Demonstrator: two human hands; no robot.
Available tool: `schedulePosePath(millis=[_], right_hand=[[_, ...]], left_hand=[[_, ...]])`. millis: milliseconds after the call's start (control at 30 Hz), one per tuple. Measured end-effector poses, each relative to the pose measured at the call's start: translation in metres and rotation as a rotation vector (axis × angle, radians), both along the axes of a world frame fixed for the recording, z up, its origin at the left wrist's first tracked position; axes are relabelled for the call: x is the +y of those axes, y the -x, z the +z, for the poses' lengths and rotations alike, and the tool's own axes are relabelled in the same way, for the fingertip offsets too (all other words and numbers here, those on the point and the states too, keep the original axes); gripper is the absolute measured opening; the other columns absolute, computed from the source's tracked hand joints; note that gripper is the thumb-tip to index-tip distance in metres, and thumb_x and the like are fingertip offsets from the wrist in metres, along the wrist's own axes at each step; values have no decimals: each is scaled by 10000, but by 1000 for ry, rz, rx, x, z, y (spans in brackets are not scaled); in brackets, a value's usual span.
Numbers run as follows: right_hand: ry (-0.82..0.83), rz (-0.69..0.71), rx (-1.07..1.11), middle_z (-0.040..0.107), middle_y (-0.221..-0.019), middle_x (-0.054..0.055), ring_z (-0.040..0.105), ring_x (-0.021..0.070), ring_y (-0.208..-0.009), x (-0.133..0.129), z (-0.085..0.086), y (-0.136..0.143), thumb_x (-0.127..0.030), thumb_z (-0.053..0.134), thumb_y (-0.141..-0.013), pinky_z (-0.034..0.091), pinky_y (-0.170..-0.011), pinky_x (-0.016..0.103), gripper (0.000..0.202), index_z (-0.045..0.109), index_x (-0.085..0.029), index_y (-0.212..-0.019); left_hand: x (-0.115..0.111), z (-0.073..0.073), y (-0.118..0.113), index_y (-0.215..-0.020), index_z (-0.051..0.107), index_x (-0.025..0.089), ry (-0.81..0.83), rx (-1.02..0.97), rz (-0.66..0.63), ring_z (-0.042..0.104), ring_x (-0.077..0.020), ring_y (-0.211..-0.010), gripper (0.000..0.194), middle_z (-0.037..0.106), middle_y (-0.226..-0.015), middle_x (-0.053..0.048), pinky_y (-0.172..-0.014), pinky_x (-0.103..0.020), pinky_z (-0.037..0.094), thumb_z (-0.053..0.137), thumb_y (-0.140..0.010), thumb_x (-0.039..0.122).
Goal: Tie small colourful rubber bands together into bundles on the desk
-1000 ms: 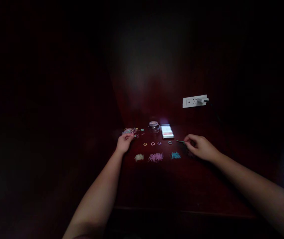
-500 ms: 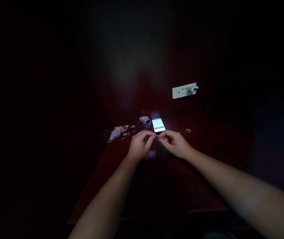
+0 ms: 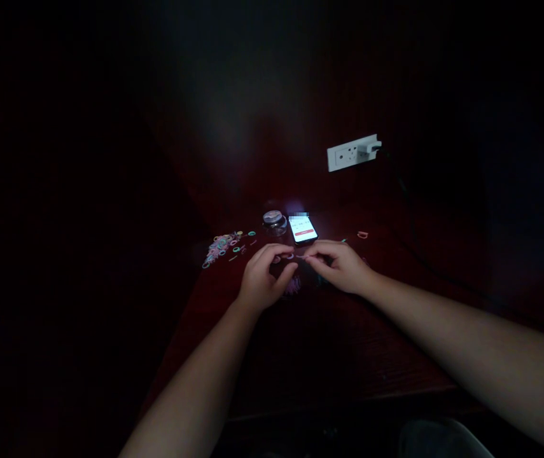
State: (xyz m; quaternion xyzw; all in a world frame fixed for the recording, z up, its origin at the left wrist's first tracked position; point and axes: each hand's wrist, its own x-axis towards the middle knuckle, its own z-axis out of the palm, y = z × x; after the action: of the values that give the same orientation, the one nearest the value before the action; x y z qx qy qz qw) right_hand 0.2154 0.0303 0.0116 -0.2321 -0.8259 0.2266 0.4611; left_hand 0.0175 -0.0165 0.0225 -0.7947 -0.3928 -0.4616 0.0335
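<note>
My left hand (image 3: 263,277) is over the middle of the dark red table, its thumb and fingers apart with nothing between them. Facing it, my right hand (image 3: 341,265) pinches a small pale pink band (image 3: 301,257) between thumb and fingertips. A small pile of purple bands (image 3: 293,284) lies below and between the hands. Behind the fingertips is a phone (image 3: 303,228) with a lit screen, and left of it a lidded clear jar (image 3: 274,222). Teal bands are partly hidden under my right hand.
Mixed coloured bands (image 3: 221,247) are heaped at the table's left edge. An orange band (image 3: 362,235) lies to the right. A wall socket (image 3: 354,152) holds a plug with a dark cable running down right.
My left thumb and fingers have parted, and the left hand has drawn slightly away from the right. The right hand keeps its pinch. The camera view has shifted a little.
</note>
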Motion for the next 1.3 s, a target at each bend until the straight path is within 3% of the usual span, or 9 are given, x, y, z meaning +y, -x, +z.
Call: schedulePosePath(millis=[100, 400, 533, 700, 1133, 1300], right_hand=[[-22, 9, 7, 617, -726, 28, 554, 159, -654, 2, -1, -1, -305, 544, -887, 432, -598, 284, 181, 683, -204, -829], [-18, 73, -7, 680, -833, 51, 614, 181, -765, 3, -4, -1, -290, 555, -898, 475, -683, 309, 182, 715, -204, -895], [4, 70, -24, 664, -807, 45, 596, 169, -720, 4, -6, -1, -303, 558, -891, 466, -645, 292, 182, 710, -203, -884], [105, 70, 9, 594, -703, 0, 483, 104, -541, 4, -10, 2, -299, 604, -844, 384, -488, 223, 194, 663, -177, -984], [-12, 44, -48, 576, -660, 4, 510, 110, -585, 4, -8, 1, -233, 595, -849, 404, -558, 235, 113, 671, -152, -836], [60, 76, -43, 534, -626, -26, 465, 89, -530, 3, -9, 1, -236, 631, -822, 382, -500, 214, 96, 642, -154, -873]], left_hand=[[0, -1, 2, -1097, 612, 195, 12, 15, 3, 631, -179, -919, 304, 663, -1028, -68, -787, -311, 531, 685, -811, 266], [5, -4, 2, -925, 676, 204, 9, 32, -11, 654, -157, -843, 81, 718, -903, -33, -794, -314, 525, 641, -852, 212], [5, -2, 3, -862, 677, 201, 30, 49, -5, 655, -155, -792, 50, 719, -845, -29, -751, -300, 524, 632, -851, 218], [4, -3, 3, -816, 669, 192, 80, 63, -10, 623, -139, -719, 57, 696, -786, -21, -677, -264, 493, 624, -840, 219], [5, -7, 4, -797, 661, 177, 164, 47, -15, 581, -120, -672, 46, 664, -744, -15, -616, -235, 450, 621, -815, 189], [5, -5, 3, -771, 643, 169, 170, 44, -25, 571, -115, -666, 54, 650, -733, -12, -616, -230, 439, 610, -813, 177]])
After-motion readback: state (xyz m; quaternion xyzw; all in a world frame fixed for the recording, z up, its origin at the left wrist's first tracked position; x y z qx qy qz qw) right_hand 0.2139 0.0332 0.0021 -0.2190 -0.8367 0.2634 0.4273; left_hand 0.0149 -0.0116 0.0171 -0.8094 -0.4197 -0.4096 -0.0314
